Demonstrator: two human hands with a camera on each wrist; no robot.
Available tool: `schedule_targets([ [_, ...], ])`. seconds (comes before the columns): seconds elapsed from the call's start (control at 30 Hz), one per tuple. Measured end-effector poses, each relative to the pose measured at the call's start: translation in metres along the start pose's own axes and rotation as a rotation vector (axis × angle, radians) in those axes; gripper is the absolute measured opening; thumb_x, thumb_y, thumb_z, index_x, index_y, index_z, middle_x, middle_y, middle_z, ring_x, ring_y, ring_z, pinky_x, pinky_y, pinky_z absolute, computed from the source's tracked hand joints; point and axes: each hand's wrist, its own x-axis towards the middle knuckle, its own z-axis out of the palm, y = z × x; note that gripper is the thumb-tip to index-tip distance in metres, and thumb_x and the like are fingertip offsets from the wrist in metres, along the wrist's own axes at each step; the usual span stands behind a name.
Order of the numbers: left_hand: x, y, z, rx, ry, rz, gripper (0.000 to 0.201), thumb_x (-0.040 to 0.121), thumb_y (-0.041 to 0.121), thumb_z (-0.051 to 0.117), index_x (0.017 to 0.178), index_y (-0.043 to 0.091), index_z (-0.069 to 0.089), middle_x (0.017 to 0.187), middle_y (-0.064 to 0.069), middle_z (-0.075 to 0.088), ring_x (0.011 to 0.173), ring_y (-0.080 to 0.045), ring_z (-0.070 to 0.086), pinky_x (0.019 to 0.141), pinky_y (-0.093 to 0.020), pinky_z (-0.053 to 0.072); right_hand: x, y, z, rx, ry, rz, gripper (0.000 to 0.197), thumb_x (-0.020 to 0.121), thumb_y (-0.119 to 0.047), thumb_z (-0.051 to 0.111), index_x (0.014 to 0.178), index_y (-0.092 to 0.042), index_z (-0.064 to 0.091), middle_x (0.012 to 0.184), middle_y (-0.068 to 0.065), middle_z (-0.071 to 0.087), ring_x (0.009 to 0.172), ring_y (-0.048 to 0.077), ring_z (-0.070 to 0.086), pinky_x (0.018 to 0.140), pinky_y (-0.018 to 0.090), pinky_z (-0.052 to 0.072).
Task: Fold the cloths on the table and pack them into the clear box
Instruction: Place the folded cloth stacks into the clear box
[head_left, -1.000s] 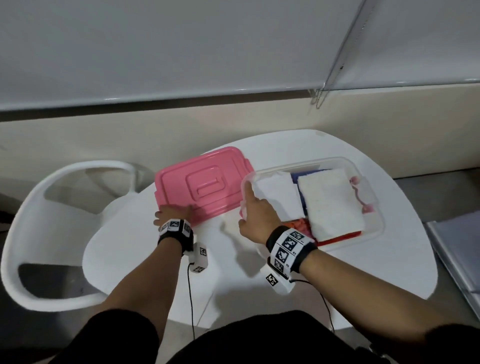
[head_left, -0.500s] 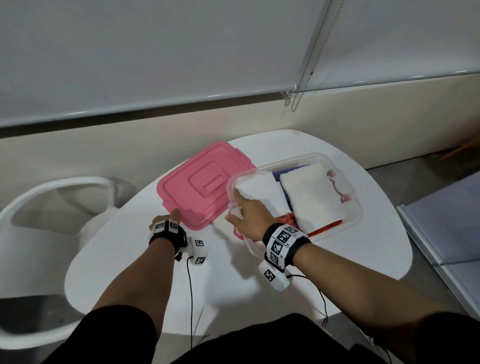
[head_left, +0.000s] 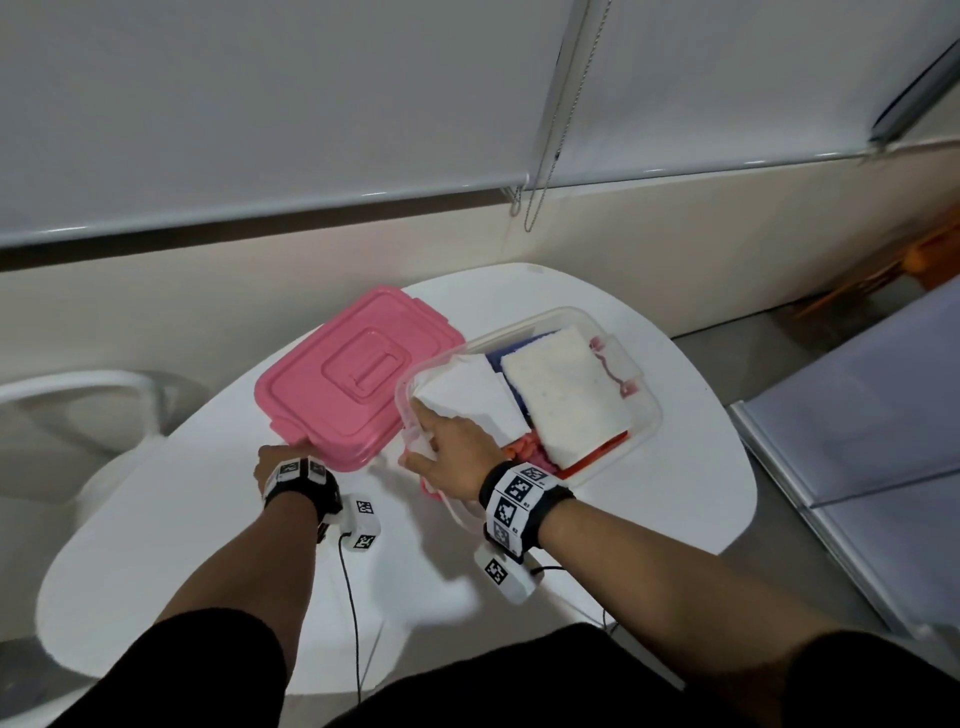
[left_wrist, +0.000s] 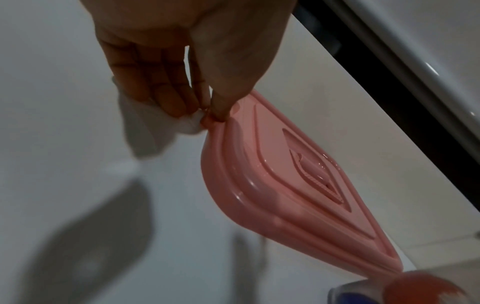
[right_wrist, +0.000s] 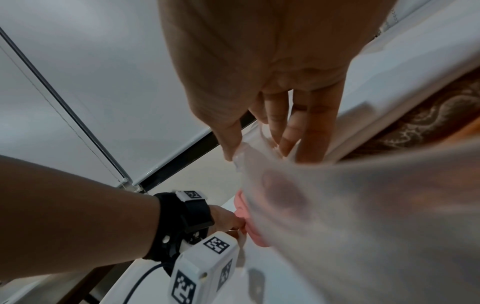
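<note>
The clear box (head_left: 655, 410) sits right of centre on the white table, beside the pink lid (head_left: 358, 379). Inside lie a thick white folded cloth (head_left: 566, 395), a thinner white cloth (head_left: 467, 397), a blue cloth (head_left: 498, 361) and a red cloth (head_left: 597, 454). My right hand (head_left: 447, 452) grips the box's near-left rim. In the right wrist view the hand (right_wrist: 259, 152) has its thumb outside the frosted wall (right_wrist: 363, 205) and its fingers inside. My left hand (head_left: 283, 460) pinches the lid's near corner, and the left wrist view shows the hand (left_wrist: 205, 115) with thumb and fingers closed on the lid (left_wrist: 285, 185).
A white chair (head_left: 78, 395) stands left of the round white table (head_left: 208, 545). A wall with lowered blinds and a hanging bead cord (head_left: 545, 156) is behind. Grey furniture (head_left: 857, 415) stands at the right. Wrist-camera cables trail over the near table edge.
My right hand left the top of the white cloth and took hold of the box's near-left rim. My left hand slid along the lid to its near corner.
</note>
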Motion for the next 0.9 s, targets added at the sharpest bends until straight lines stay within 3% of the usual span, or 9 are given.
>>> schedule_targets([
  [0.1,0.002,-0.013,0.003,-0.064,0.012,-0.066,0.097,0.059,0.016,0.082,0.143,0.011,0.034,0.129,-0.018,0.040,0.119,-0.038,0.043,0.096,-0.049,0.047,-0.001,0.000,-0.003,0.009,-0.010,-0.013,0.078,0.095,-0.047,0.057,0.156,-0.025,0.014,0.115,0.009,0.067,0.110,0.027,0.060,0.088,0.036,0.049],
  [0.13,0.003,-0.019,0.003,-0.124,0.033,-0.098,0.087,0.067,0.016,0.079,0.142,0.010,0.035,0.132,-0.019,0.040,0.121,-0.039,0.042,0.099,-0.050,0.045,-0.001,-0.001,-0.004,0.014,-0.006,-0.012,0.077,0.095,-0.047,0.056,0.156,-0.025,0.015,0.111,0.008,0.068,0.108,0.027,0.060,0.084,0.033,0.047],
  [0.2,0.007,-0.021,0.002,-0.290,0.161,-0.160,0.056,0.091,0.033,0.059,0.137,0.006,0.041,0.136,-0.021,0.044,0.124,-0.040,0.044,0.100,-0.052,0.039,-0.001,-0.001,-0.004,0.016,0.006,-0.012,0.076,0.095,-0.047,0.056,0.156,-0.024,0.017,0.096,0.005,0.069,0.104,0.025,0.061,0.077,0.028,0.042],
  [0.3,-0.003,-0.014,-0.004,-0.498,0.127,-0.213,0.076,0.085,0.061,0.056,0.128,-0.001,0.042,0.126,-0.023,0.045,0.117,-0.039,0.045,0.094,-0.052,0.039,-0.001,-0.001,-0.003,0.015,0.004,0.000,0.075,0.096,-0.047,0.055,0.156,-0.023,0.017,0.082,-0.002,0.065,0.102,0.024,0.062,0.076,0.028,0.043],
  [0.5,-0.018,-0.018,-0.014,-0.659,0.055,-0.272,0.070,0.085,0.030,0.066,0.139,-0.003,0.035,0.141,-0.024,0.040,0.129,-0.039,0.043,0.099,-0.048,0.040,-0.004,0.000,-0.002,0.012,0.030,0.003,0.076,0.095,-0.048,0.055,0.156,-0.025,0.017,0.109,0.007,0.070,0.108,0.024,0.061,0.088,0.034,0.049],
  [0.63,-0.020,-0.041,-0.016,-0.788,-0.062,-0.331,0.085,0.054,0.056,0.073,0.119,0.005,0.050,0.112,-0.016,0.063,0.095,-0.037,0.065,0.084,-0.047,0.053,-0.005,0.002,0.000,0.045,0.042,0.002,0.076,0.095,-0.046,0.056,0.156,-0.026,0.016,0.113,0.008,0.071,0.108,0.022,0.064,0.093,0.033,0.049],
  [0.7,-0.022,-0.051,-0.014,-0.836,-0.106,-0.301,0.075,0.056,0.059,0.071,0.107,0.006,0.057,0.097,-0.014,0.068,0.080,-0.034,0.069,0.077,-0.048,0.057,-0.003,0.004,0.002,0.059,0.056,-0.014,0.076,0.095,-0.046,0.057,0.156,-0.028,0.016,0.119,0.007,0.069,0.106,0.022,0.065,0.092,0.032,0.049],
  [0.8,-0.035,-0.053,-0.028,-0.968,-0.016,-0.227,0.071,0.069,0.053,0.067,0.120,0.006,0.053,0.112,-0.014,0.065,0.093,-0.036,0.065,0.084,-0.045,0.052,0.000,0.007,0.001,0.134,0.042,-0.042,0.079,0.092,-0.046,0.063,0.156,-0.030,0.019,0.136,0.004,0.060,0.108,0.021,0.065,0.097,0.035,0.050],
  [0.9,-0.044,-0.046,-0.059,-1.102,0.148,-0.232,0.078,0.067,0.043,0.064,0.134,0.009,0.044,0.116,-0.010,0.059,0.101,-0.039,0.061,0.086,-0.048,0.052,0.001,0.014,-0.006,0.335,0.014,-0.044,0.079,0.087,-0.041,0.072,0.153,-0.026,0.032,0.144,0.001,0.052,0.111,0.016,0.063,0.100,0.033,0.049],
])
